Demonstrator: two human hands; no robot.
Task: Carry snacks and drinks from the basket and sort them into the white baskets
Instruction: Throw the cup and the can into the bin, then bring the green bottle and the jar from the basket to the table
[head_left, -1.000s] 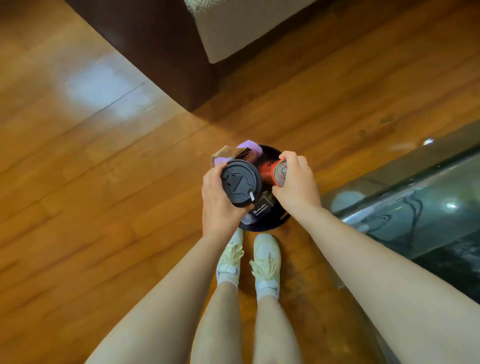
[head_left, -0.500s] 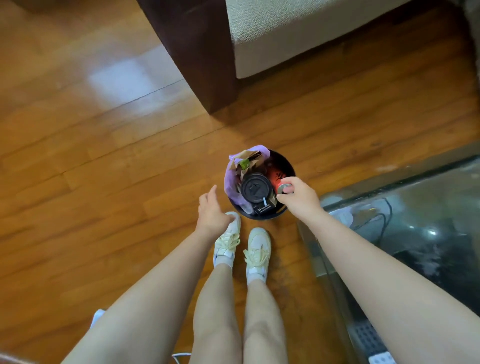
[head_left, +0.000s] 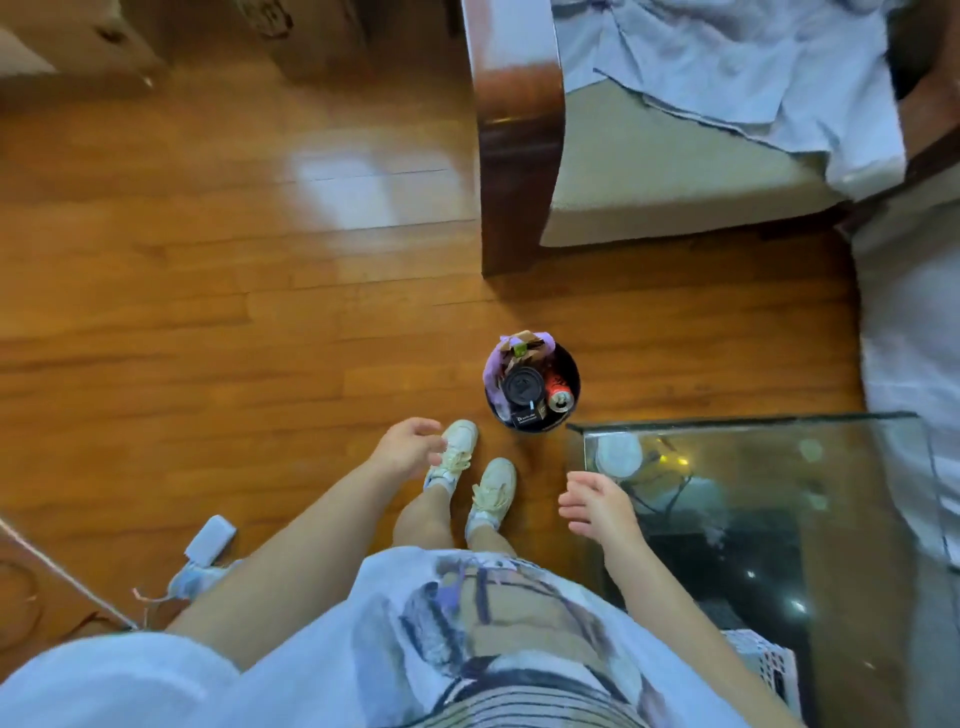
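Observation:
A round black basket (head_left: 569, 364) stands on the wooden floor just ahead of my feet. Inside it I see a cup with a black lid (head_left: 523, 386), a red can (head_left: 558, 392), a purple packet (head_left: 493, 370) and a brown snack pack (head_left: 525, 344). My left hand (head_left: 410, 449) hangs open, low and left of the basket, holding nothing. My right hand (head_left: 595, 504) is open too, below and right of the basket, over the glass table's near corner. A corner of a white basket (head_left: 769, 662) shows at the lower right.
A glass-topped table (head_left: 753, 499) fills the right side, its corner almost touching the black basket. An armchair with a dark wooden arm (head_left: 519, 156) and a rumpled cloth (head_left: 727, 62) stands behind. A small white device with a cable (head_left: 210, 540) lies on the floor at left.
Both hands have let go of the black basket and drawn back toward me. The view has risen, so the basket now sits farther off on the floor.

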